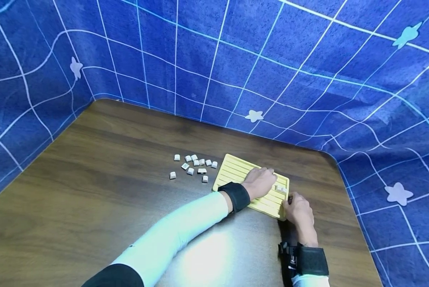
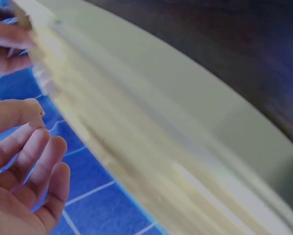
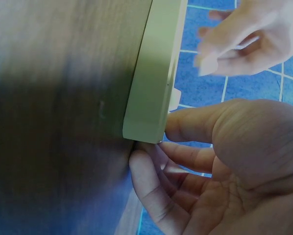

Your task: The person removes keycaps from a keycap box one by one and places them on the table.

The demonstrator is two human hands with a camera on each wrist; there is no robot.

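Note:
A yellow ridged tray (image 1: 232,169) lies on the table, its grooves running lengthwise. Two white keycaps (image 1: 280,189) sit in it near its right end. Over the tray is my left hand (image 1: 260,181), thumb and fingertips drawn together on a small whitish piece that looks like a keycap (image 3: 208,65), mostly covered by the fingers. At the tray's near right corner, my right hand (image 1: 300,211) grips the edge, the thumb on the rim and the fingers curled at the corner. In the left wrist view the tray is blurred beside the left fingers.
Several loose white keycaps (image 1: 195,163) lie scattered on the brown wooden table (image 1: 103,171), left of the tray. One lies on its side (image 1: 201,171). A blue curtain (image 1: 200,52) with white lines and stars borders the table's back and sides.

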